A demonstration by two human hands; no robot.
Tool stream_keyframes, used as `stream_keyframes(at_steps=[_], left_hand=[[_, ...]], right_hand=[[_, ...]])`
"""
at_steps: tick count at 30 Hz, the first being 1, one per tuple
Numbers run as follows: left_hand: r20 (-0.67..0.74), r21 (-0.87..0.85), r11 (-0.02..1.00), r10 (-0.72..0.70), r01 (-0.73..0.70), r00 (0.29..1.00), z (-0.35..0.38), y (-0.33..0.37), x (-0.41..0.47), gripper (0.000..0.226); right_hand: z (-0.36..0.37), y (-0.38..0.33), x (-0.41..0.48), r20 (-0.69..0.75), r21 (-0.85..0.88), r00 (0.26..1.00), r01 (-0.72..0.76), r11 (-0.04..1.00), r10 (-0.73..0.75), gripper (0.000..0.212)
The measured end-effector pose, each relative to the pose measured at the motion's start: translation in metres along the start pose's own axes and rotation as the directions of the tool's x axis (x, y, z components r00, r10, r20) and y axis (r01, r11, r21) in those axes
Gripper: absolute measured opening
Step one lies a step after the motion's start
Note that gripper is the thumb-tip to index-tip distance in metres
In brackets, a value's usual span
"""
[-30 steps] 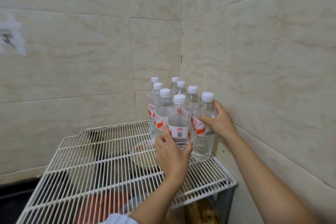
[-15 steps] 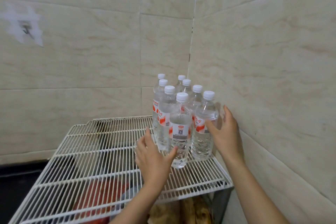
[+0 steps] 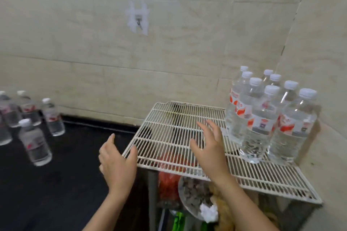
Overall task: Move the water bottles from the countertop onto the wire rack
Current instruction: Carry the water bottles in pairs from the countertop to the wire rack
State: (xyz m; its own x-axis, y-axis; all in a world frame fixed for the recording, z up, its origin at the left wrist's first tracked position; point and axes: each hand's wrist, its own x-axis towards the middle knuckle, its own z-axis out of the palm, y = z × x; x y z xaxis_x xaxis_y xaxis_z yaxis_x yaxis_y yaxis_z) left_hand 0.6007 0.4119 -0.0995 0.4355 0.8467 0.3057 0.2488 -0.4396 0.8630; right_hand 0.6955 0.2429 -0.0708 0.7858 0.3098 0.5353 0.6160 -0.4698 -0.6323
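Note:
Several clear water bottles [image 3: 262, 118] with white caps and red-and-white labels stand packed together in the right back corner of the white wire rack [image 3: 169, 118]. More bottles of the same kind [image 3: 35, 142] stand upright on the black countertop [image 3: 65, 184] at the far left. My left hand [image 3: 117, 163] hovers open over the rack's left front corner, holding nothing. Over the middle of the rack, just left of the racked bottles, my right hand [image 3: 208, 146] is open with spread fingers and touches no bottle.
Tiled walls close the corner behind and to the right of the rack. A small hook [image 3: 139, 21] is stuck on the back wall. Under the rack lie a bowl of food [image 3: 193, 195], a red bag [image 3: 167, 182] and other items.
Both hands have let go of the front bottles on the rack and drawn back to the left. The view has swung left, bringing the countertop bottles into sight.

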Motion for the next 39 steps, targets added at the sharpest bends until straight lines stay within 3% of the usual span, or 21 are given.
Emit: stream_keyframes(at_steps=[8,14,21,26,35,39], left_hand=[[-0.265,0.121,0.971,-0.168,0.206,0.949,-0.172,-0.108,0.0,0.059],[-0.24,0.355,0.875,-0.254,0.328,0.937,-0.319,-0.21,-0.027,0.06],[-0.386,0.403,0.739,-0.397,0.539,0.833,-0.444,-0.289,-0.084,0.064],[-0.463,0.363,0.663,-0.481,0.654,0.744,-0.48,-0.317,-0.1,0.064],[-0.521,0.354,0.631,-0.479,0.69,0.706,-0.5,-0.347,-0.03,0.064],[-0.526,0.401,0.606,-0.462,0.687,0.714,-0.5,-0.359,0.012,0.067]], right_hand=[[0.099,-0.129,-0.049,0.209,0.03,0.968,0.138,0.99,-0.141,0.051],[0.184,-0.217,-0.143,0.463,0.037,0.856,0.242,0.969,-0.231,0.057],[0.258,-0.279,-0.22,0.68,0.026,0.694,0.299,0.954,-0.236,0.059],[0.305,-0.308,-0.239,0.754,0.036,0.607,0.343,0.939,-0.251,0.06],[0.405,-0.334,-0.203,0.789,0.11,0.555,0.293,0.95,-0.263,0.059],[0.451,-0.349,-0.182,0.803,0.146,0.49,0.388,0.91,-0.338,0.069]])
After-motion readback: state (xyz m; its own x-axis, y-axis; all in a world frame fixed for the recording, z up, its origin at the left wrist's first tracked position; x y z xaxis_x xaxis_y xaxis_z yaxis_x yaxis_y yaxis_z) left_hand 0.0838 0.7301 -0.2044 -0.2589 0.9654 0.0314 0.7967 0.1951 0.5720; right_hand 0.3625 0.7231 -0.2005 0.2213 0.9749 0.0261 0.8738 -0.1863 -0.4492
